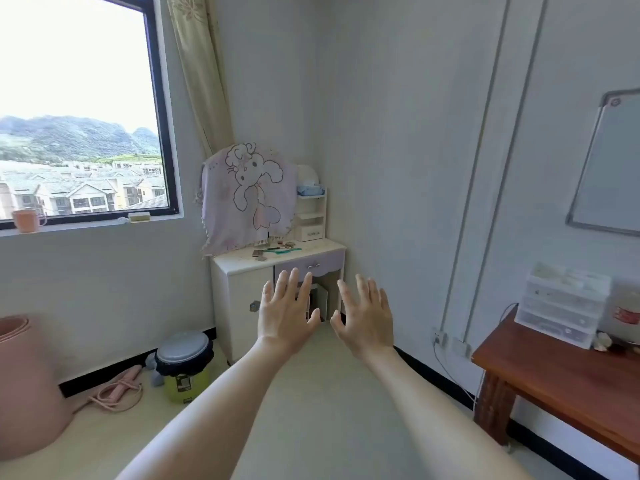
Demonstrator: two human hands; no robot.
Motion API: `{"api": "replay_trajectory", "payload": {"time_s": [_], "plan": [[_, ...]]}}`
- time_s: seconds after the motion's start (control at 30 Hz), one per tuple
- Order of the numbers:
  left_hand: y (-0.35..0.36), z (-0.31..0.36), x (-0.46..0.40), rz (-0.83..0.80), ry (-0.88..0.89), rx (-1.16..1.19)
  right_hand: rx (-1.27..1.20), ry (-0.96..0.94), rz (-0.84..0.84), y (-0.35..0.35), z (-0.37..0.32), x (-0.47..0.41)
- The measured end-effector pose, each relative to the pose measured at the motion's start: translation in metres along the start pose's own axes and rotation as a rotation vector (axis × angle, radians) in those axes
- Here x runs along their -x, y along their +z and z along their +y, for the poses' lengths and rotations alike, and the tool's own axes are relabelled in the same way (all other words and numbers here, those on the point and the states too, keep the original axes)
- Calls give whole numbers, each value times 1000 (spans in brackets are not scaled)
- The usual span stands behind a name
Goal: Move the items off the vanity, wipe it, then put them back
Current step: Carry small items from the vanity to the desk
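Observation:
A small white vanity (239,263) with a lilac drawer stands in the far corner of the room. Several small items (275,251), among them a green comb-like piece, lie on its top. A pink cartoon cloth (247,197) drapes over its mirror, and a white mini shelf (311,216) with a blue pack on top stands at its back right. My left hand (285,311) and my right hand (365,315) are stretched out in front of me, fingers spread, holding nothing, well short of the vanity.
A green bin with a grey lid (183,363) and a pink cord (117,393) lie on the floor left of the vanity. A pink rolled mat (27,386) stands at far left. A brown wooden table (561,379) with clear drawers (562,304) is at right. A pink cup (27,220) sits on the windowsill.

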State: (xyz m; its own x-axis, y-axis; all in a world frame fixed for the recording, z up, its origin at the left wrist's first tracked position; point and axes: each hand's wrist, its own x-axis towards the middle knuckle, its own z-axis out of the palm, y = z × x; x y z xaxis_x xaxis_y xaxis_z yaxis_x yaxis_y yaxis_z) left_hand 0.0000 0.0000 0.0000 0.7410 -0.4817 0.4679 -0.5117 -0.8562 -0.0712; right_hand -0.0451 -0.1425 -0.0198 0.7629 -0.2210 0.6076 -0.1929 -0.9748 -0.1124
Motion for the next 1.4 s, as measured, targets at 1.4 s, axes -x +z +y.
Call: {"api": "replay_trajectory", "payload": {"time_s": [1.4], "plan": [[478, -128, -670, -170, -142, -26, -72, -145, -383, 567, 172, -598]]}}
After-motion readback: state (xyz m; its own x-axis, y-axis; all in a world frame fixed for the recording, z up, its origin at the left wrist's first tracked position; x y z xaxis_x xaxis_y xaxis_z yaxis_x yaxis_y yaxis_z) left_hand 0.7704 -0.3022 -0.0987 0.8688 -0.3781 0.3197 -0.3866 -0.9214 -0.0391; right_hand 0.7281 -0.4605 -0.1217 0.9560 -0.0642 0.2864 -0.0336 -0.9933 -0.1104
